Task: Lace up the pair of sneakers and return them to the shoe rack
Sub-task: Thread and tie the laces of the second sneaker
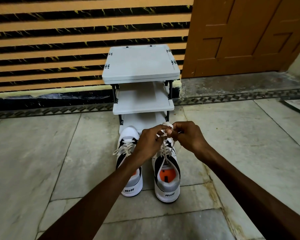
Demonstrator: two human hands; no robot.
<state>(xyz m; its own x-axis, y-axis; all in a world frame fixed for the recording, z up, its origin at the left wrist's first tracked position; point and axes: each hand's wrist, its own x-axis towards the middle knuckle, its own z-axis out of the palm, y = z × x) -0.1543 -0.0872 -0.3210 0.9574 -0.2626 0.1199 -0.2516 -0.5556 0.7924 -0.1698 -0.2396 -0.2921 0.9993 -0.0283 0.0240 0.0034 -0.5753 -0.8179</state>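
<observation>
Two white, black and grey sneakers stand side by side on the floor, heels toward me, toes at the foot of the shoe rack (142, 66). The left sneaker (128, 149) has its cream laces threaded and lying loose. Above the right sneaker (166, 177) both hands pinch its cream lace (164, 151), which is pulled up taut from the eyelets. My left hand (149, 144) grips one strand. My right hand (187, 135) holds a loop of lace at its fingertips.
The grey plastic rack has three shelves with black posts and stands against a striped orange and black wall (59, 49). A wooden door (246, 35) is at the right. The floor (42, 161) is pale stone slabs.
</observation>
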